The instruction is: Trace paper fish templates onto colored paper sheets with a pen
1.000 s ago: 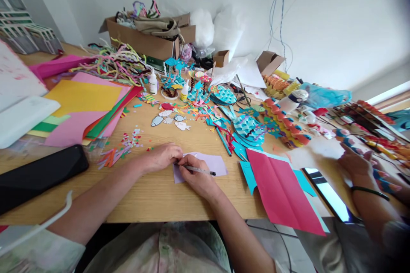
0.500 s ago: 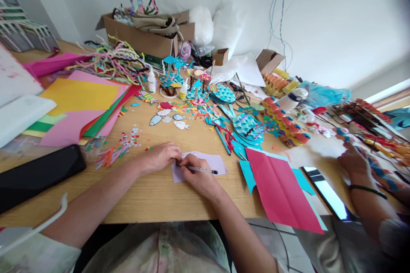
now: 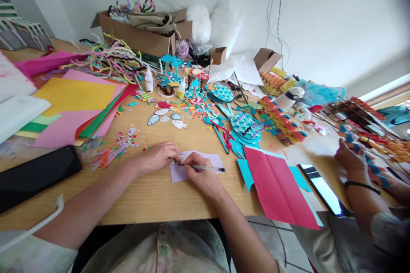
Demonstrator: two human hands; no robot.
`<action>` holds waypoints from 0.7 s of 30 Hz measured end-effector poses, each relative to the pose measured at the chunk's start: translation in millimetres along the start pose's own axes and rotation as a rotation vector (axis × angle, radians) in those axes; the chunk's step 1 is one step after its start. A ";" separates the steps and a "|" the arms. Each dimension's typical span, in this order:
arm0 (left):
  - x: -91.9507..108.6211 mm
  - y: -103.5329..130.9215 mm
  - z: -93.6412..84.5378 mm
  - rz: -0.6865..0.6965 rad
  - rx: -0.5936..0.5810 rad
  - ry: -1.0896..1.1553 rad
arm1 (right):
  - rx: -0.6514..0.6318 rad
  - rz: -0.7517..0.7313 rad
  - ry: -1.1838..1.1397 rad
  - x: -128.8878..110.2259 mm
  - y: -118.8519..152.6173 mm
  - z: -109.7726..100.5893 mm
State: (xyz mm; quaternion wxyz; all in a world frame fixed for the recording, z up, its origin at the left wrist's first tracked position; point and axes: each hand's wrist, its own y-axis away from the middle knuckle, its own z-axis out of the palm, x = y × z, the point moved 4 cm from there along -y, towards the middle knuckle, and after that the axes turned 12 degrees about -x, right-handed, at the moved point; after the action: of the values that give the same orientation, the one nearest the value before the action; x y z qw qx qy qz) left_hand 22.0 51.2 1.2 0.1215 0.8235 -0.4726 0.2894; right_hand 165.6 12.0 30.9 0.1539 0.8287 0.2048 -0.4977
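Note:
A sheet of lilac paper (image 3: 213, 160) lies flat on the table in front of me. My right hand (image 3: 201, 173) is closed around a clear-barrelled pen (image 3: 209, 168), its dark end pointing right and its tip low over the sheet. My left hand (image 3: 163, 155) has its fingers bent together and pressed on the sheet's left upper edge, close to the pen tip. A small pale shape with a dark line shows between the hands, mostly covered by fingers. Beyond them lie several cut paper fish, one a white fish (image 3: 179, 124).
Coloured paper sheets (image 3: 77, 94) and a black phone (image 3: 41, 175) lie left. Paper scraps (image 3: 126, 136) are scattered near my left hand. A red folded sheet (image 3: 278, 185) overhangs the table edge at right, beside another phone (image 3: 323, 190). A co-worker's hand (image 3: 350, 155) holds a colourful paper strip. Glue bottles (image 3: 181, 89) stand behind.
The pen lies flatter and my right hand has shifted slightly over the lilac paper. My left hand stays pressed down. The whole view has moved a little.

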 end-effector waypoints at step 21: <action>0.3 -0.7 1.1 -0.020 0.002 -0.002 | -0.038 -0.065 0.176 -1.4 -11.5 15.1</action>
State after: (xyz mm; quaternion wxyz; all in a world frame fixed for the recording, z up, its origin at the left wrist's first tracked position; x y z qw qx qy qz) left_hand 23.2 50.9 0.5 0.1230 0.8286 -0.4642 0.2877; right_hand 147.8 14.8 24.6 0.1346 0.8592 0.2535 -0.4236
